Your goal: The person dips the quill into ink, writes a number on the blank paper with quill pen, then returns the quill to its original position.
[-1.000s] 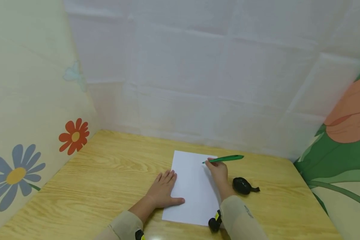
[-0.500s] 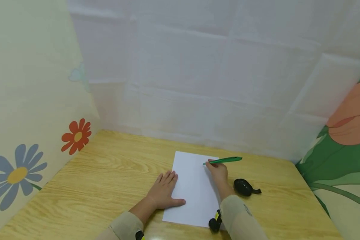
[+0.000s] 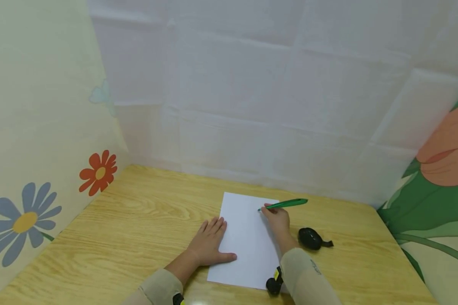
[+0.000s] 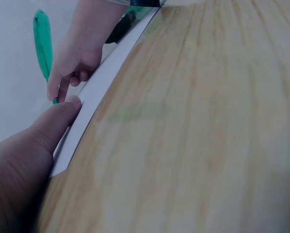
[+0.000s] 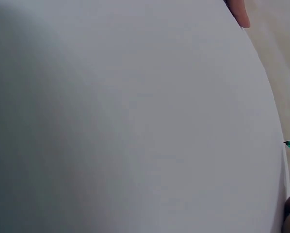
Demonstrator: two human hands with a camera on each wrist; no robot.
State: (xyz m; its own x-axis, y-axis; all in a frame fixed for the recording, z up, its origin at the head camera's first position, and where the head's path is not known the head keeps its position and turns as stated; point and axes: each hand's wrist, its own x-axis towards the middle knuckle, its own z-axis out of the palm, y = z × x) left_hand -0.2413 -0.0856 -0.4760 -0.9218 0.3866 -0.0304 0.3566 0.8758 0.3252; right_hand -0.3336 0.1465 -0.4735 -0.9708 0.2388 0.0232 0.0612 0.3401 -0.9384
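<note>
My right hand point(image 3: 278, 221) pinches the pen point(image 3: 291, 203), tip at the far right of the paper point(image 3: 248, 239), slightly nearer me than a second ago; my left hand point(image 3: 209, 245), fingers straight, gripping nothing, lies unmoved across the paper's left edge.

- Six o'clock in the head view: white paper point(image 3: 248, 237)
- Four o'clock: green pen point(image 3: 290, 203)
- Between four and five o'clock: black rounded object point(image 3: 310, 238)
- Five and seven o'clock: beige sleeves point(image 3: 305, 277)
- Seven o'clock: yellow wood-grain table point(image 3: 175, 237)
- Twelve o'clock: pale backdrop point(image 3: 244, 84) crossed by creases
- Nine o'clock: cream panel point(image 3: 42, 114) with yellow-centred red flower point(image 3: 100, 173) and blue-grey flower point(image 3: 25, 223)
- Three o'clock: coral bloom point(image 3: 452, 154), green leaves point(image 3: 427, 203)
</note>
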